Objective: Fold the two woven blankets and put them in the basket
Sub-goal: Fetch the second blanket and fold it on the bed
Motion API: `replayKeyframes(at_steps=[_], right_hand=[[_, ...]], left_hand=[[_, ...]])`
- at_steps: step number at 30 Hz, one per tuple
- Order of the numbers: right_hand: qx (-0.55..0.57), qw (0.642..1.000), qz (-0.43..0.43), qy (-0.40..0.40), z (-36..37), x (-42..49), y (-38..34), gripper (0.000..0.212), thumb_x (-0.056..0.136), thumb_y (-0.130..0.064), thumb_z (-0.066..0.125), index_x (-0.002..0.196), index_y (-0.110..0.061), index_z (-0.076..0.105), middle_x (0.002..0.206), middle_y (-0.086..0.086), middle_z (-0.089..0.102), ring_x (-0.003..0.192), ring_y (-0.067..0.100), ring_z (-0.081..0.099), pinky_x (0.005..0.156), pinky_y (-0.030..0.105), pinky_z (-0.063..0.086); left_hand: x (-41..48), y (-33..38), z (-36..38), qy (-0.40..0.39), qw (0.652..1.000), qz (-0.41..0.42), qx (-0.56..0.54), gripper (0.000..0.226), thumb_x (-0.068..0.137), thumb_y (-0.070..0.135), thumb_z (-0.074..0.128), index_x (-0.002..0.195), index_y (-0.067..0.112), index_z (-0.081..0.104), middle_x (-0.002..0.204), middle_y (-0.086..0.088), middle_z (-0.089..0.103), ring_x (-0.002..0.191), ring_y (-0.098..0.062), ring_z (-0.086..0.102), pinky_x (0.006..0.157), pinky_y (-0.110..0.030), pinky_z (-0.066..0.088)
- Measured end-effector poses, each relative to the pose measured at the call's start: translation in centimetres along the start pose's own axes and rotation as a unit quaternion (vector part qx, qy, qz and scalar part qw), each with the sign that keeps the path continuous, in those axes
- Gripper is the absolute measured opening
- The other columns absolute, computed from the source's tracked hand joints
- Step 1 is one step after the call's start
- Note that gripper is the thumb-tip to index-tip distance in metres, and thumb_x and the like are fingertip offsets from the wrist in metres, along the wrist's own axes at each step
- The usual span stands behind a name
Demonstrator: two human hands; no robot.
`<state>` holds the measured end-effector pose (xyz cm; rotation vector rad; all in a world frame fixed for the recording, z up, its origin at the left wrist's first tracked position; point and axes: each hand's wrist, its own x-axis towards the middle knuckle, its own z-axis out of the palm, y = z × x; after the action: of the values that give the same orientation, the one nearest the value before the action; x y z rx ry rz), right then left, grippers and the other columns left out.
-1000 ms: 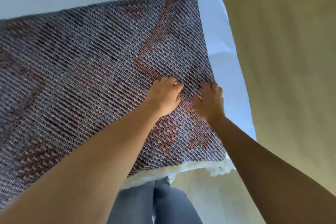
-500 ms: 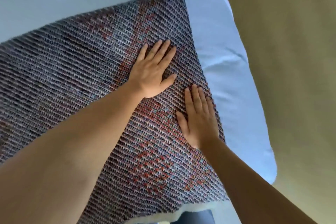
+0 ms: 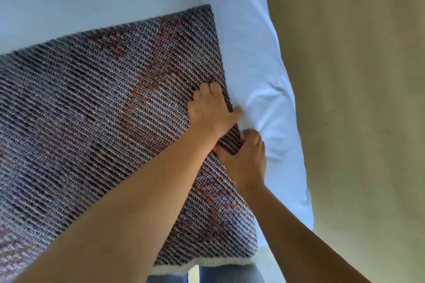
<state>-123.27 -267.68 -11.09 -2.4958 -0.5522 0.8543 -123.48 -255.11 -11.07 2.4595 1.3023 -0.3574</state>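
Woven in grey-purple with rusty red patches, the blanket (image 3: pixel 92 133) lies spread on the white bed (image 3: pixel 264 64). Its right side runs close along the bed's right edge, and its pale hem reaches the near edge. Both hands meet at that right side. The left hand (image 3: pixel 210 110) grasps the cloth with curled fingers. Just nearer, the right hand (image 3: pixel 247 161) pinches it, thumb on top and fingers tucked beneath. Tan floor (image 3: pixel 356 122) shows beyond the bed.

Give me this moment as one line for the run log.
stage: folding | woven blanket: spread on white bedding | left hand: grips right edge | right hand: grips same edge | basket: not in view
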Motion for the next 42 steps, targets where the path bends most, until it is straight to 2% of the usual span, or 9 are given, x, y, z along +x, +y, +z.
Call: replayKeyframes(at_steps=[8, 14, 16, 19, 23, 28, 33, 36, 42], right_hand=[[-0.016, 0.996, 0.045, -0.075, 0.2, -1.2, 0.5, 0.045, 0.077, -0.058, 0.055, 0.083, -0.018, 0.034, 0.076, 0.005, 0.062, 0.077, 0.034, 0.061, 0.059, 0.032, 0.036], [-0.053, 0.995, -0.033, -0.074, 1.2, -4.8, 0.7, 0.034, 0.089, -0.048, 0.047, 0.085, -0.02, 0.028, 0.083, 0.011, 0.067, 0.077, 0.036, 0.064, 0.058, 0.033, 0.036], [-0.03, 0.996, -0.032, -0.073, 1.4, -6.0, 0.3, 0.027, 0.09, -0.038, 0.047, 0.086, -0.021, 0.027, 0.084, 0.01, 0.065, 0.077, 0.036, 0.063, 0.058, 0.034, 0.037], [-0.013, 0.997, -0.04, -0.067, 1.7, -7.7, -0.8, 0.022, 0.088, -0.031, 0.046, 0.086, -0.022, 0.027, 0.084, 0.01, 0.063, 0.076, 0.037, 0.061, 0.059, 0.034, 0.037], [0.006, 0.997, -0.06, -0.052, 2.9, -10.0, -3.3, 0.018, 0.087, -0.028, 0.047, 0.096, -0.015, 0.038, 0.087, 0.011, 0.064, 0.077, 0.036, 0.06, 0.062, 0.036, 0.042], [0.027, 0.995, -0.087, -0.045, 6.2, -13.4, -7.8, 0.018, 0.089, -0.023, 0.049, 0.088, -0.019, 0.032, 0.08, 0.013, 0.061, 0.069, 0.036, 0.059, 0.055, 0.039, 0.047], [0.066, 0.991, -0.11, -0.045, 11.4, -18.1, -13.9, 0.017, 0.091, -0.02, 0.051, 0.087, -0.018, 0.034, 0.069, 0.002, 0.052, 0.059, 0.028, 0.053, 0.044, 0.03, 0.031], [0.086, 0.989, -0.107, -0.059, 14.9, -21.0, -17.5, 0.013, 0.092, -0.022, 0.05, 0.095, -0.016, 0.038, 0.081, 0.005, 0.06, 0.071, 0.031, 0.059, 0.053, 0.036, 0.044], [-0.169, 0.972, -0.045, -0.157, 21.4, -24.6, -19.4, 0.031, 0.091, -0.028, 0.045, 0.117, -0.012, 0.035, 0.116, 0.012, 0.055, 0.1, 0.033, 0.059, 0.076, 0.042, 0.049]], left_hand=[[-1.0, 1.3, -0.1, -0.038, 0.994, -0.085, -0.052, 0.05, 0.079, 0.017, 0.058, 0.12, 0.008, 0.03, 0.123, -0.014, 0.035, 0.108, -0.028, 0.04, 0.085, -0.036, 0.041], [-2.5, 0.3, -0.6, -0.031, 0.993, -0.059, -0.099, 0.051, 0.085, 0.03, 0.058, 0.122, 0.002, 0.038, 0.122, -0.016, 0.045, 0.112, -0.03, 0.043, 0.089, -0.036, 0.041], [-3.2, -0.1, -0.9, -0.026, 0.995, -0.03, -0.094, 0.042, 0.086, 0.028, 0.056, 0.117, 0.003, 0.044, 0.115, -0.014, 0.05, 0.107, -0.029, 0.046, 0.082, -0.036, 0.043], [-3.7, -1.8, -1.9, -0.008, 0.984, -0.026, -0.177, 0.013, 0.087, 0.02, 0.051, 0.092, 0.008, 0.049, 0.083, -0.004, 0.05, 0.074, -0.021, 0.051, 0.054, -0.028, 0.036], [-5.0, -5.2, -2.6, -0.002, 0.957, -0.047, -0.285, 0.027, 0.093, 0.021, 0.045, 0.068, 0.017, 0.034, 0.063, -0.001, 0.042, 0.05, -0.014, 0.041, 0.043, -0.029, 0.025], [-7.7, -11.1, -3.7, -0.023, 0.931, -0.047, -0.36, 0.025, 0.096, 0.033, 0.042, 0.085, 0.011, 0.041, 0.064, -0.003, 0.046, 0.046, -0.015, 0.042, 0.038, -0.028, 0.029], [-10.2, -19.1, -6.1, -0.009, 0.929, 0.021, -0.369, 0.028, 0.093, 0.035, 0.052, 0.076, 0.014, 0.045, 0.057, -0.002, 0.042, 0.044, -0.015, 0.039, 0.043, -0.031, 0.031], [-11.5, -24.6, -7.7, 0.003, 0.937, 0.019, -0.349, 0.028, 0.097, 0.032, 0.044, 0.112, 0.008, 0.048, 0.055, 0.0, 0.041, 0.039, -0.014, 0.034, 0.038, -0.03, 0.027], [-13.3, -34.0, -9.4, 0.025, 0.933, -0.041, -0.356, 0.04, 0.099, 0.029, 0.038, 0.131, 0.005, 0.038, 0.066, -0.001, 0.046, 0.045, -0.012, 0.038, 0.038, -0.023, 0.03]])
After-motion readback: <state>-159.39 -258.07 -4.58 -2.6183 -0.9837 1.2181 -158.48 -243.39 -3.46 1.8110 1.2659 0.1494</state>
